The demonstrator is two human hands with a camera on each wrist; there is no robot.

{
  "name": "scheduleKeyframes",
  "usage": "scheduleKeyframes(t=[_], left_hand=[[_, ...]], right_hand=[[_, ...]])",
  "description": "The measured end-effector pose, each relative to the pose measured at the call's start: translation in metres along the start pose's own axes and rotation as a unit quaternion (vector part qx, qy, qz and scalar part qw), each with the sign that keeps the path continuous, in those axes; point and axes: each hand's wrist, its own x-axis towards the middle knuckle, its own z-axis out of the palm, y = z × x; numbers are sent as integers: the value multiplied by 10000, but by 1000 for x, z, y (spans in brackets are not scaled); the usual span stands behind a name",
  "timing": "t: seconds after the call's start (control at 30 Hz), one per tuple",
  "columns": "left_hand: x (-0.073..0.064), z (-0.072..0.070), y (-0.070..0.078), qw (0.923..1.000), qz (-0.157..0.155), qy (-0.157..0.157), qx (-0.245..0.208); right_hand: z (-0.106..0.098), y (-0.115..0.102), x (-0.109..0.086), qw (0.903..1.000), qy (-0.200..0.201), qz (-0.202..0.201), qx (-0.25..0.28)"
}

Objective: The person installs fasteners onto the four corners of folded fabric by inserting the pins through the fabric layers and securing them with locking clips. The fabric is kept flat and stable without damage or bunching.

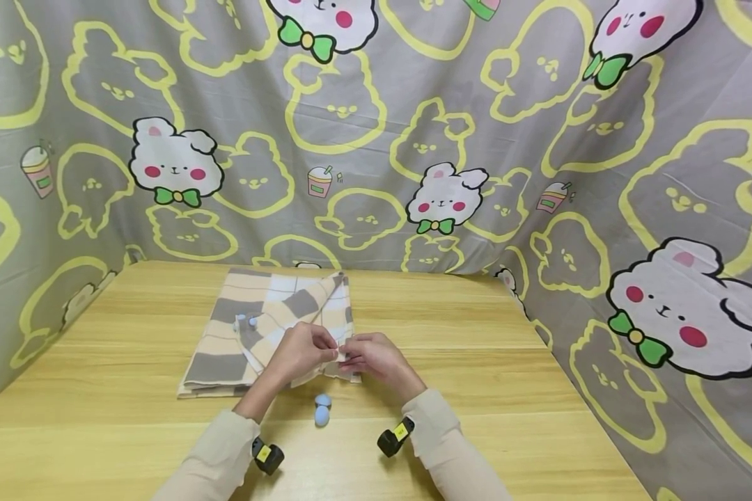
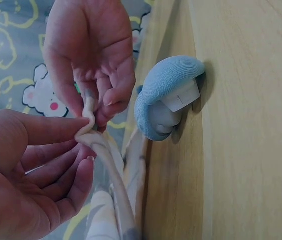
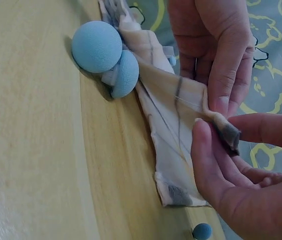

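Note:
A checked cloth (image 1: 225, 341) in beige, grey and white lies folded, its near right corner lifted off the table. My left hand (image 1: 303, 348) pinches the edge of that corner between thumb and fingers. Close beside it, my right hand (image 1: 372, 355) pinches the grey tip of the same corner, which shows in the right wrist view between thumb and forefinger (image 3: 261, 127). In front of the hands lie two light blue, round-capped clips (image 1: 322, 410) with whitish plastic bases. Two more small blue pieces (image 1: 246, 321) sit on the cloth's left part.
The wooden table (image 1: 476, 417) runs back to a grey curtain (image 1: 376, 160) printed with rabbits and yellow outlines, which also hangs at both sides. In the right wrist view another small blue ball (image 3: 202, 231) shows beyond the cloth's corner. Each wrist wears a black camera (image 1: 267, 456).

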Motion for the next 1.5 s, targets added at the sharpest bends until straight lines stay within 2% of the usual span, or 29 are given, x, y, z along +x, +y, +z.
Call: scheduleKeyframes(t=[0.23,0.4,0.47,0.53,0.6,0.7,0.8,0.93,1.03,1.5], left_hand=[[-1,-2,4,9999,32,-61,110],[-5,-7,12,9982,-1,-37,602],[-7,-10,17,9967,-27,-141,797],[-12,-12,23,9945,-75,-374,980],[-16,-13,29,9907,-132,-739,1133],[-23,-12,35,9818,-292,-1328,1325],[-28,-9,37,9711,-515,-1784,1502],[-32,-4,38,9555,-760,-2157,1865],[-34,-2,38,9500,-842,-2261,1982],[-30,1,29,9551,-572,-2256,1833]], right_hand=[[1,0,0,9999,115,-44,95],[1,0,1,9998,177,-45,104],[1,0,1,9998,180,-45,97],[2,0,0,9998,161,-46,58],[2,-1,0,9998,167,-48,18],[2,-1,0,9998,199,-39,-6],[2,-1,0,9997,228,-46,-5],[1,0,1,9997,229,-51,-23],[1,1,2,9997,242,-52,-41],[3,1,2,9994,331,-25,-25]])
